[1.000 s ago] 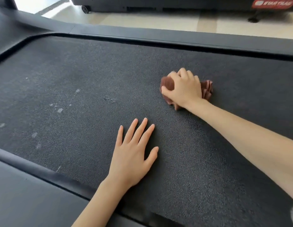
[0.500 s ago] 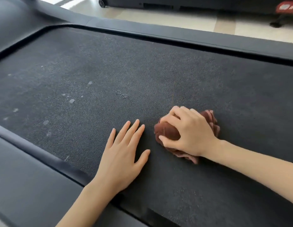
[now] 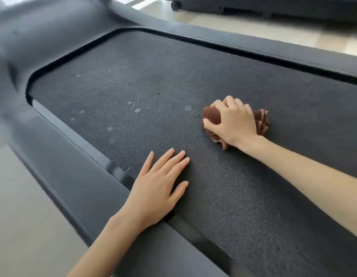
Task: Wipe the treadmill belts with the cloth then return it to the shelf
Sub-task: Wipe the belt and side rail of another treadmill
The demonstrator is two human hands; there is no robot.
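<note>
Black grainy treadmill belt fills pretty much everything I'm looking down at. Closest to me is the smooth dark grey plastic side rail, with pale beige tiled floor off to its left. My left hand is laid flat on the belt just past that rail, fingers straight and a bit spread, holding nothing. Further out and to the right, my right hand is curled over the bunched-up brown cloth, thumb and fingers clamped round it. The cloth is pressed down on the belt, with folds poking out on the right side of my hand. The two hands are apart. Left of the cloth there's a scatter of pale grey dusty spots on the belt. Beyond that runs the far dark grey side rail, with the big rounded dark motor cover at the left end, and way back a second black machine sitting on the floor.
</note>
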